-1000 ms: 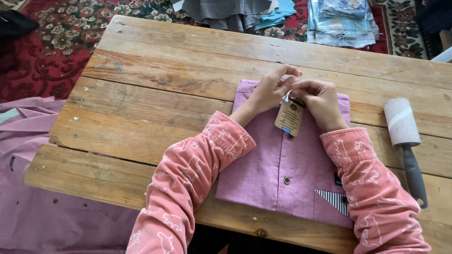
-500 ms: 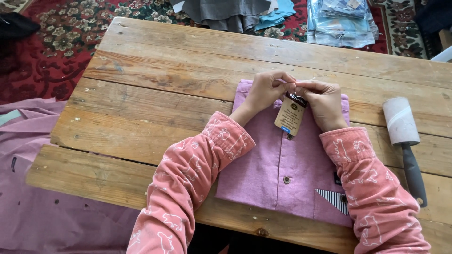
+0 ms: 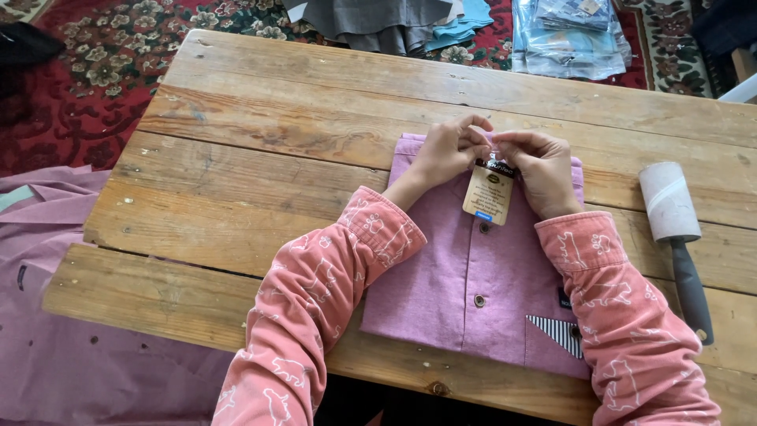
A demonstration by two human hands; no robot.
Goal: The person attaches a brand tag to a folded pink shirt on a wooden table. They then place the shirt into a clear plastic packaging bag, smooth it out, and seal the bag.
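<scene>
Pinching the tan hang tag's point(image 3: 489, 194) top at the folded pink button-up shirt's point(image 3: 481, 276) collar, left hand point(image 3: 446, 152) and right hand point(image 3: 540, 167) together; shirt already folded, tag fastening seemingly unfinished.

Folded shirt point(image 3: 481, 276): pink-mauve, dark buttons, pocket flap striped black and white; hang tag point(image 3: 488, 195): tan card, dark oval mark, small blue patch at the lower edge; sleeves point(image 3: 315, 292): salmon pink, printed with pale outlined animals; table point(image 3: 260, 142): weathered honey-brown planks, dark knots; lint roller point(image 3: 670, 201): off-white roll, dark grey handle; carpet point(image 3: 87, 71): red ground, cream and green flowers; loose cloth point(image 3: 55, 315) at left: pale mauve; garments beyond the table: grey, teal, light blue.
</scene>
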